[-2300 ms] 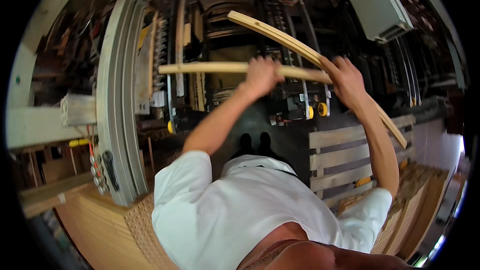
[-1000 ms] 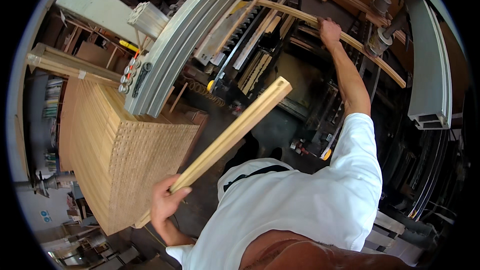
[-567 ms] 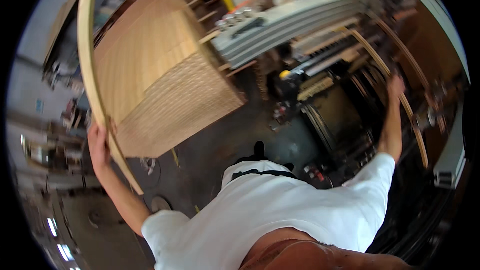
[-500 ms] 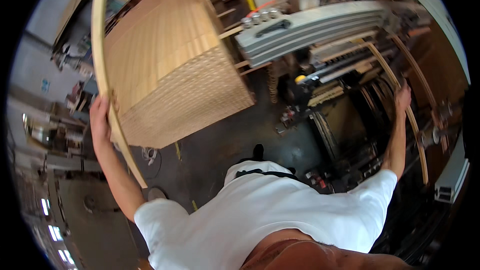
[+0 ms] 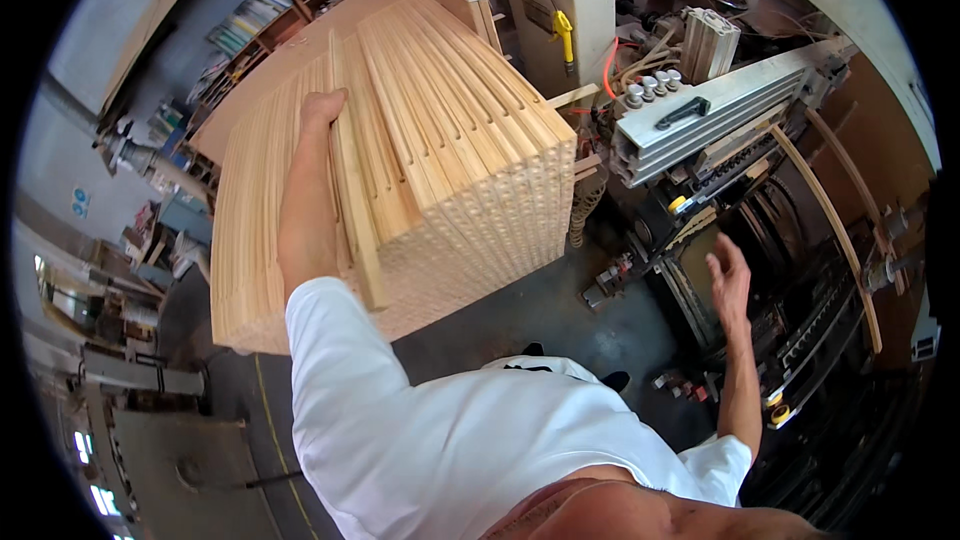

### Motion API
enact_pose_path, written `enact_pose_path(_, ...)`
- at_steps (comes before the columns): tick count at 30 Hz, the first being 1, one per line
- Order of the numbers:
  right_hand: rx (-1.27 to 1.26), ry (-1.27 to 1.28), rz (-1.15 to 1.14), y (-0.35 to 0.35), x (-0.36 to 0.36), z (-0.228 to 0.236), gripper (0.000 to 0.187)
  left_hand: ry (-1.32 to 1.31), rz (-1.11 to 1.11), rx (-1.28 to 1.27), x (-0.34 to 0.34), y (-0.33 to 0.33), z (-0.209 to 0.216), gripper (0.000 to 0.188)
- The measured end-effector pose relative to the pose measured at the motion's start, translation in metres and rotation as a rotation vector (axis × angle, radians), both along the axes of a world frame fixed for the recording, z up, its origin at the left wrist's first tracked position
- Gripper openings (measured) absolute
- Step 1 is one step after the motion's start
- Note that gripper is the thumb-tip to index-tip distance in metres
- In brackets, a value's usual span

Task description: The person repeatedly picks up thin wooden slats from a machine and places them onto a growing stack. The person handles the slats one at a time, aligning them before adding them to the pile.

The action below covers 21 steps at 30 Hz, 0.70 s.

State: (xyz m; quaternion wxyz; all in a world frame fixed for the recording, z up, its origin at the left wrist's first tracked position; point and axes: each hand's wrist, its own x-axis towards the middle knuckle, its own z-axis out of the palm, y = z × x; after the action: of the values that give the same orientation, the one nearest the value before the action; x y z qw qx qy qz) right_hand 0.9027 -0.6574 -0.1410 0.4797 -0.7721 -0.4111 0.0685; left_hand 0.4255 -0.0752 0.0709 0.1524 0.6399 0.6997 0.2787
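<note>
left grip (image 5: 322,108) curled tight (arm (image 5: 308,220) outstretched) | right grip (image 5: 732,285) loose, thumb (image 5: 714,268) held apart

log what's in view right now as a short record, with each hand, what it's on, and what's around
left hand: closed on a wood strip
wood strip: lying over the top of the stack, near end past its front edge
stack: many pale wood strips, grooved on top
right hand: open, holding nothing visible
right side: a second strip, looks bowed in this fisheye view
behind: grey metal beam, yellow tool hanging
</note>
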Motion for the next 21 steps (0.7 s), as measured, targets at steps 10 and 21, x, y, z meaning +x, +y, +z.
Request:
enact_pose_path(10, -0.248, 0.122, -0.286, -0.073, -0.119, 0.017, 0.034, 0.048, -0.144, -0.1, 0.037, 0.1, -0.028, 0.06)
enact_pose_path(21, -0.355, -0.126, -0.318, -0.182, -0.195, 0.11, 0.038, 0.031, -0.699, 0.625, 0.126, 0.01, 0.039, 0.049)
